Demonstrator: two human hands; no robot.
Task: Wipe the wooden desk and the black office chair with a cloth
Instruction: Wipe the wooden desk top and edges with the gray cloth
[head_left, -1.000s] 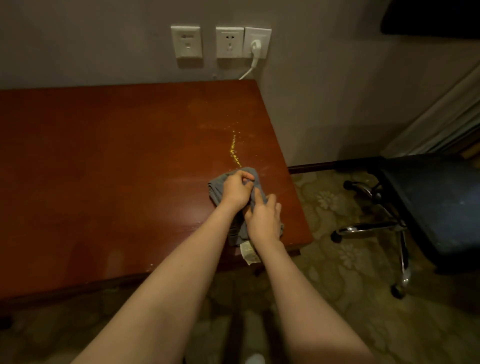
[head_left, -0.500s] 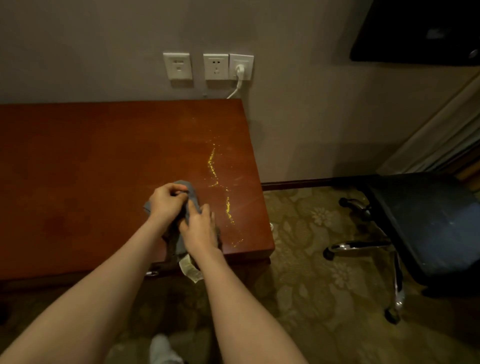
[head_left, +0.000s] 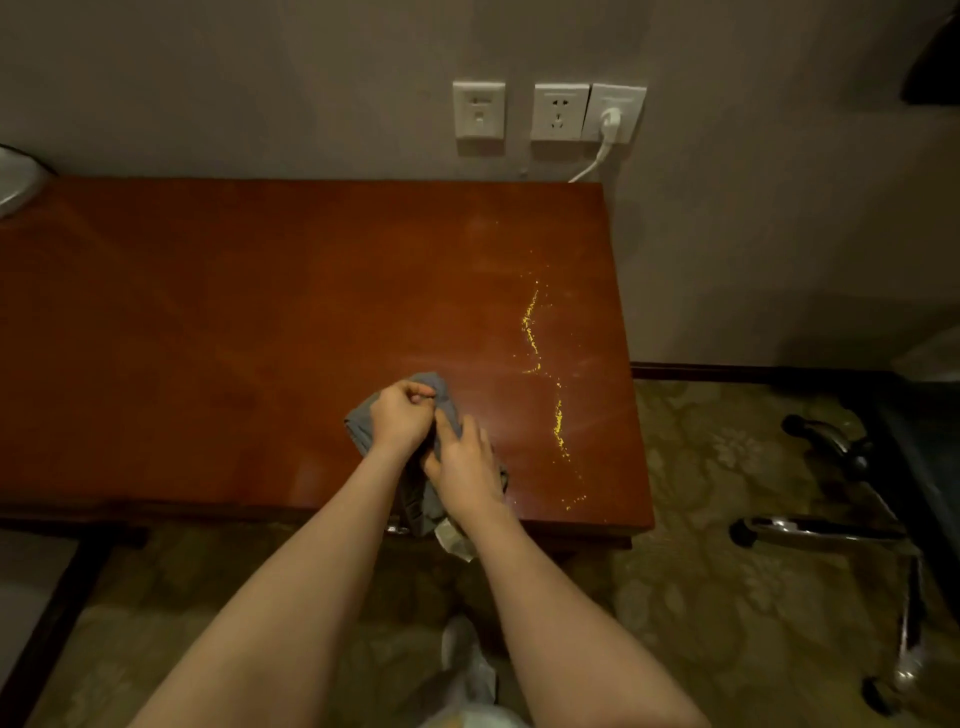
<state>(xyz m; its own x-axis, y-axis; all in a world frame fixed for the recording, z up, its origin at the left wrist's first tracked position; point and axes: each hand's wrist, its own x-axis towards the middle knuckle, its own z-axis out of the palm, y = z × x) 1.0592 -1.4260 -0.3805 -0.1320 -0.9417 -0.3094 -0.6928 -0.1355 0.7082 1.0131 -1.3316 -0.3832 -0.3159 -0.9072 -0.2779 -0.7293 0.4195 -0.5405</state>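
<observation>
- Where the two hands meet near the front edge of the counter (head_left: 234, 338), a grey cloth (head_left: 358, 423) lies bunched on the wood, its lower end and a pale tag (head_left: 457, 543) hanging over the edge.
- The left hand (head_left: 402, 415) has its fingers curled, gripping the upper part of the cloth.
- The right hand (head_left: 465, 462) lies on the cloth with fingers stretched out, pressing it down.
- A thin trail of yellow crumbs (head_left: 558, 415) runs just right of the hands.
- The black office chair (head_left: 930, 467) stands well apart on the patterned carpet (head_left: 727, 597), chrome legs (head_left: 821, 530) showing.
- On the wall, a white plug (head_left: 610, 124) sits in the rightmost socket.
</observation>
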